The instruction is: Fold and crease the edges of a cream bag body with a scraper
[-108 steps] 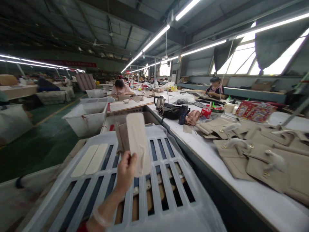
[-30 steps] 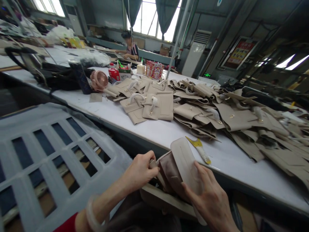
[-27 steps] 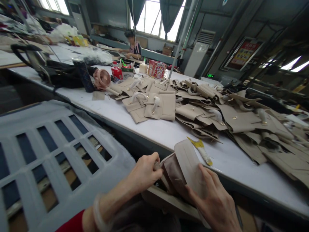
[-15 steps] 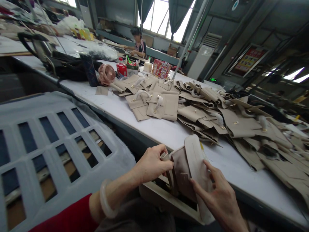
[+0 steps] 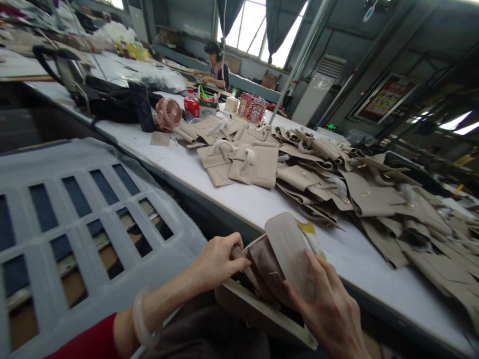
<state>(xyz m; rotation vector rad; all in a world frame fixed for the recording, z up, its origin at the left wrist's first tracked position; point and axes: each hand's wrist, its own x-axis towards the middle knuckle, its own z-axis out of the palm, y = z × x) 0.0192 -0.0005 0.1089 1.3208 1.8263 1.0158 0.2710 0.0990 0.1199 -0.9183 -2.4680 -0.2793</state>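
A partly assembled beige handbag [image 5: 258, 314] tilts over my lap at the table's front edge, its brown lining [image 5: 268, 264] showing. My left hand [image 5: 220, 262] is closed in a pinch on the bag's left edge, where a small folded bit sticks up between thumb and fingers. On the other side my right hand [image 5: 331, 304] grips a pale, round-ended panel [image 5: 288, 249] of the bag, thumb inward and fingers behind. Just beyond that panel a yellow and clear packet [image 5: 310, 230] lies on the table. The bag's lower inside is dark and partly hidden by my hands.
Flat beige bag pieces with wrapped handles [image 5: 254, 162] pile across the white table [image 5: 179, 169]. A pink fan [image 5: 168, 113], a red-labelled bottle [image 5: 191, 105] and a red box [image 5: 251, 107] stand behind. At left is a grey slotted tray [image 5: 86, 209]. A person [image 5: 217, 70] sits farther back.
Both hands have shifted a little left with the bag. The pale panel has turned so its flat face shows, and more of the yellow packet is visible.
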